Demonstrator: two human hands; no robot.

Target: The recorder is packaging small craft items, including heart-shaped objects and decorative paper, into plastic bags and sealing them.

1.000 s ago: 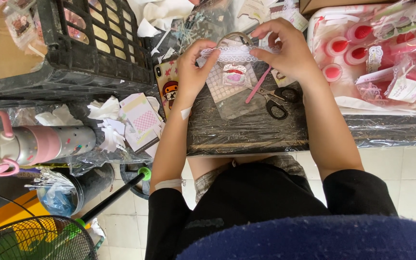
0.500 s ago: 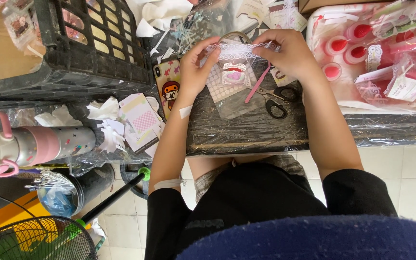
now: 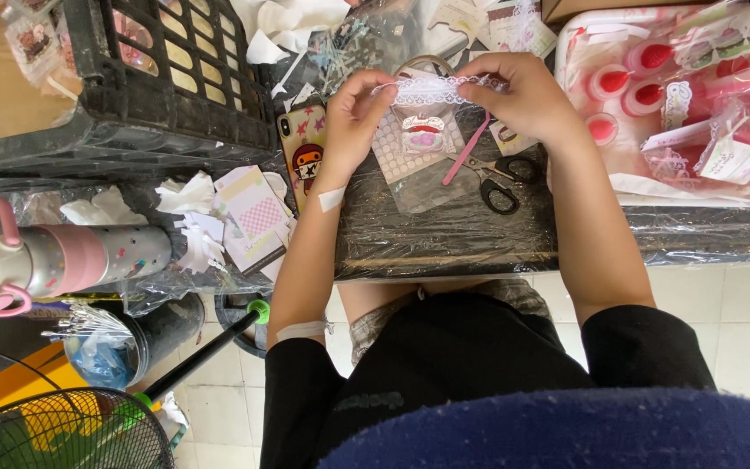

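1. A strip of white lace ribbon (image 3: 438, 89) is held taut between two bare hands above the far part of a black, film-wrapped table (image 3: 444, 239).
2. The left hand (image 3: 353, 122) is closed on the ribbon's left end, thumb and forefinger pinched; the right hand (image 3: 527, 95) is closed on its right end in the same way.
3. The ribbon's long axis is kept level, running left to right, parallel to the table's near edge.
4. Directly under the ribbon, a small clear bag (image 3: 423, 152) with a pink sticker is seen lying flat on the table, midway between the hands.
5. Scissors (image 3: 496, 178) are left just beside the bag, nearer the right hand; a phone (image 3: 304, 156) lies at the table's left edge, below the left hand.
6. A black crate (image 3: 132, 87) is stood off the left edge.
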